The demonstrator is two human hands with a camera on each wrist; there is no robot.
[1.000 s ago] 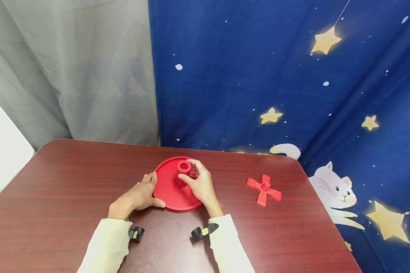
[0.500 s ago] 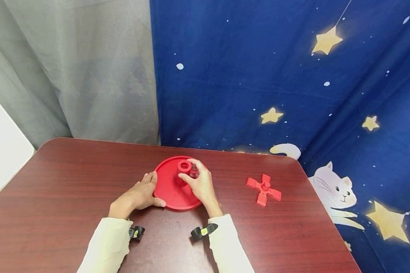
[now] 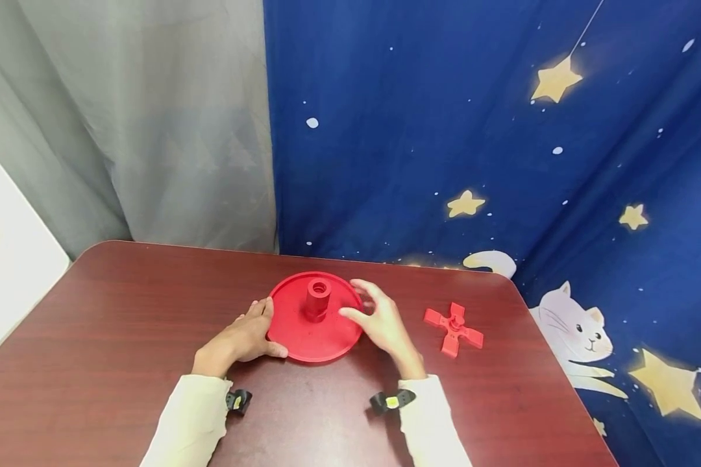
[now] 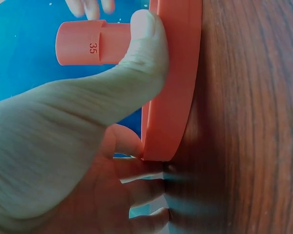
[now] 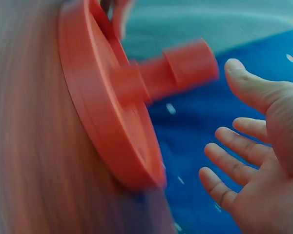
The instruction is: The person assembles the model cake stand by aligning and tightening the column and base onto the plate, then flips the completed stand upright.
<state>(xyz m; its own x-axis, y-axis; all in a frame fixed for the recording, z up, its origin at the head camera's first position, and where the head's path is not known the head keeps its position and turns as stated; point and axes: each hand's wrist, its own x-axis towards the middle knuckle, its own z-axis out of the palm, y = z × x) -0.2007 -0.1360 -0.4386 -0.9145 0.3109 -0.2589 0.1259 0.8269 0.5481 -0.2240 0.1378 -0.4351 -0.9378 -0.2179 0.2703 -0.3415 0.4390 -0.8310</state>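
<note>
A round red plastic base (image 3: pixel 295 337) with a raised rim lies flat on the table. From its middle an upright red post (image 3: pixel 318 297) rises, hollow at the top and marked 35 in the left wrist view. My left hand (image 3: pixel 242 338) holds the base's left rim, its thumb (image 4: pixel 144 44) bent against the near edge and the fingers spread along the far side. Just right of the post, apart from it, my right hand (image 3: pixel 382 323) hovers over the base's right edge. In the right wrist view its fingers (image 5: pixel 234 163) are spread and hold nothing.
A red four-armed cross piece (image 3: pixel 453 329) with a short stub at its centre lies on the brown table (image 3: pixel 122 311) to the right. Behind the table hang a grey curtain (image 3: pixel 198 130) and a blue star-patterned curtain (image 3: pixel 385 162).
My right hand has let go of the post and moved to the right, its fingers opening. The left hand stays on the rim, and the post remains upright on the base.
</note>
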